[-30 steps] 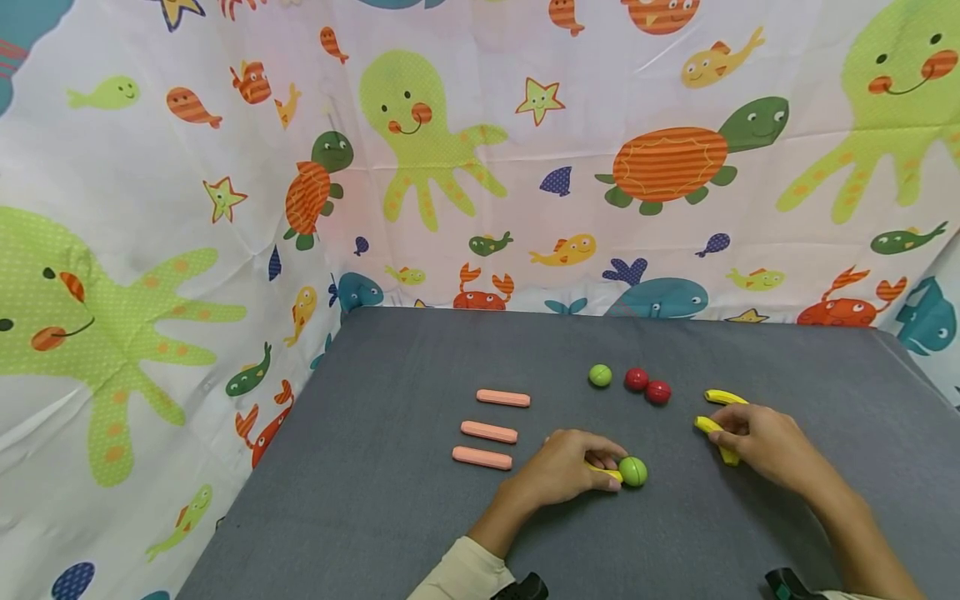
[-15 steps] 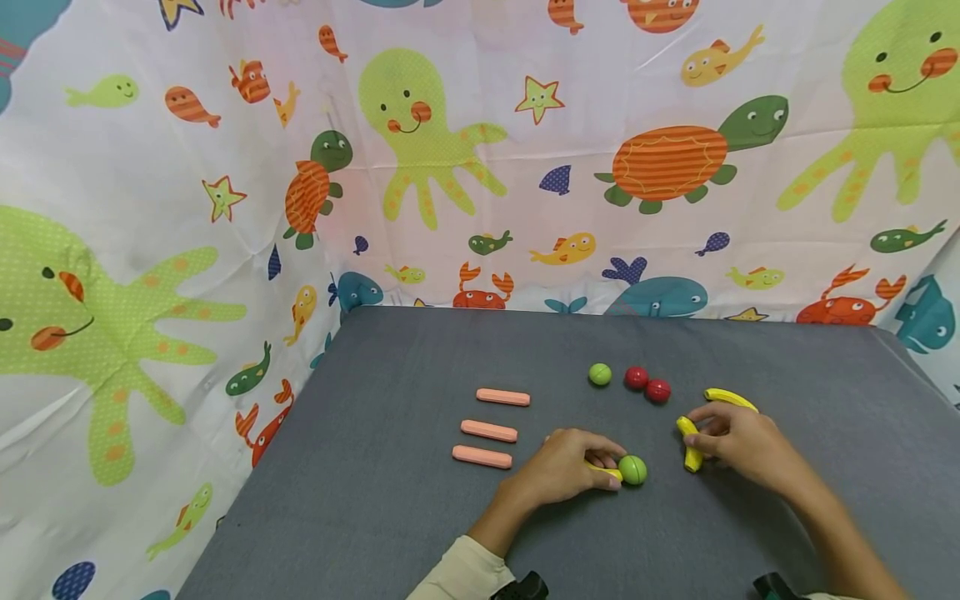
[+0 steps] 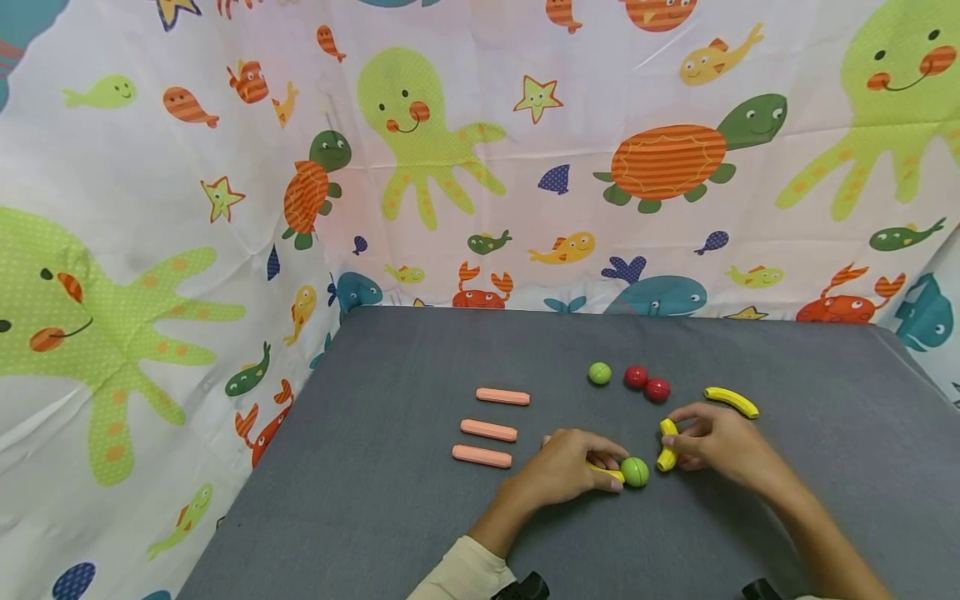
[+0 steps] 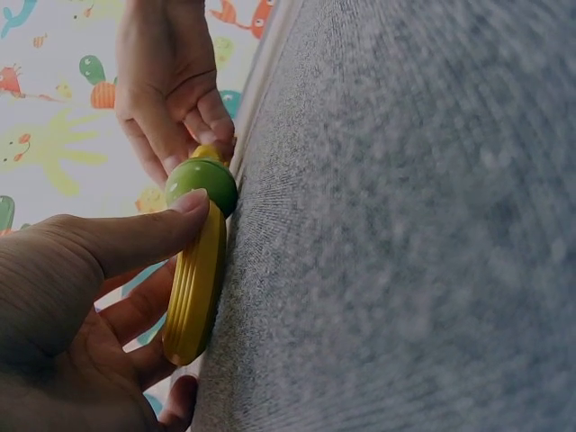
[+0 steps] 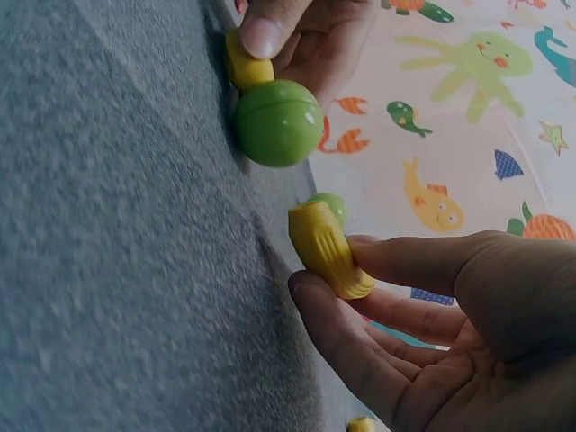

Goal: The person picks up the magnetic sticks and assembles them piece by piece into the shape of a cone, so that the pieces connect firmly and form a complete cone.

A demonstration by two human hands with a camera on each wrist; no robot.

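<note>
Head view: beside a green ball, a yellow banana is pinched by the left hand, a second banana by the right hand. Left wrist: the ball is seen between both. Right wrist: the second banana is held by fingertips.

1 forward-down head view, 2 wrist close-ups

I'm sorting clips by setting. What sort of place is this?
Possibly an indoor play or filming corner: a gray table, a hanging cloth printed with sea animals behind it, and toy-like yellow bananas and green balls.
</note>
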